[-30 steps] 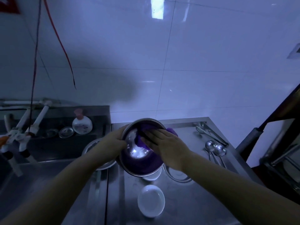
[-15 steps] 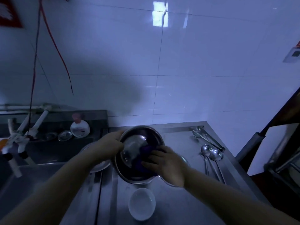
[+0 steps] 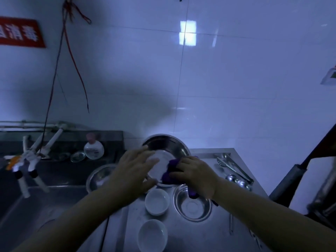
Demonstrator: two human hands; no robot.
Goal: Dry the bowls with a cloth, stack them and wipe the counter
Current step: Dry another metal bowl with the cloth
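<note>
Scene: A dim, blue-lit kitchen is seen from a head-worn camera, with a steel counter [image 3: 227,239] set against a white tiled wall [image 3: 236,88].

Steel bowl: A large steel bowl [image 3: 169,148] is held tilted above the counter at the centre of the view, its open side turned toward the camera.

Left hand: The left hand [image 3: 134,171] is laid against the bowl's 9 o'clock rim, fingers spread apart and reaching across its inner face, the thumb hooked under the lower edge.

Right hand: The right hand [image 3: 196,173] is closed round a purple cloth [image 3: 171,171], fingers curled together and clamped on it, and is pressed to the bowl at about 4 o'clock.

Cloth: The purple cloth is bunched against the bowl's inner wall; a loose end [image 3: 192,192] is seen hanging below the wrist.

Other bowls: A second steel bowl [image 3: 194,210] is set upright on the counter at 5 o'clock from the held bowl, partly covered by the right wrist. Two white bowls are lined up at 6 o'clock, the nearer [image 3: 156,201] just beside the second steel bowl, the farther [image 3: 152,235] toward the bottom edge. A third steel bowl [image 3: 99,177] is seen at 8 o'clock, behind the left forearm.

Counter, 3 o'clock: Tongs [image 3: 234,166] and two ladles [image 3: 238,181] are laid side by side near the counter's right edge.

Sink side, 9 o'clock: A rounded bottle with a pink cap [image 3: 93,149] is stood behind the sink [image 3: 36,206], with white pipework [image 3: 36,148] at far left.

Wall: A red sign [image 3: 20,33] and hanging red cords [image 3: 72,57] are shown at 11 o'clock.
</note>
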